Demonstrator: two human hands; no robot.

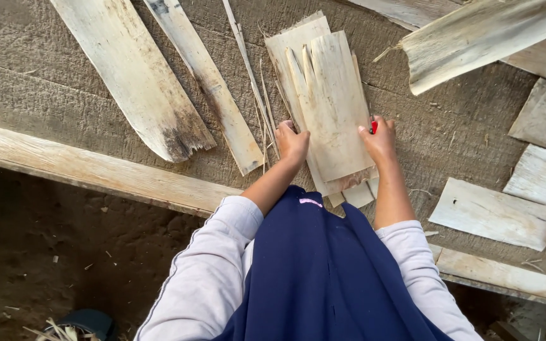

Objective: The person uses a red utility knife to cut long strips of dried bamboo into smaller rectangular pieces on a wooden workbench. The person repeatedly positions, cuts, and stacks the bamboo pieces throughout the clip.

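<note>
Head view, looking down. The stack of pale dry leaf sheets (pixel 331 110) lay on the grey work surface (pixel 64 95), near its front edge, just beyond the wooden rail (pixel 96 170). The stack's long axis ran away from the person, tilted slightly leftward at the far end.

Left hand (pixel 292 142) sat curled at the stack's near left edge, fingers folded in against the sheet; I could not tell whether it pinched the edge or only pressed on it. Right hand (pixel 380 140) was closed around a small red object (pixel 373 127) at the near right edge, touching the sheet. What the red object was I could not make out.

Both hands flanked the near end, about equally close, the stack extending straight ahead between them.

Thin loose strips (pixel 260 107) lay just left of the left hand. Other pale slabs (pixel 134 76) lay well apart, left and right.
</note>
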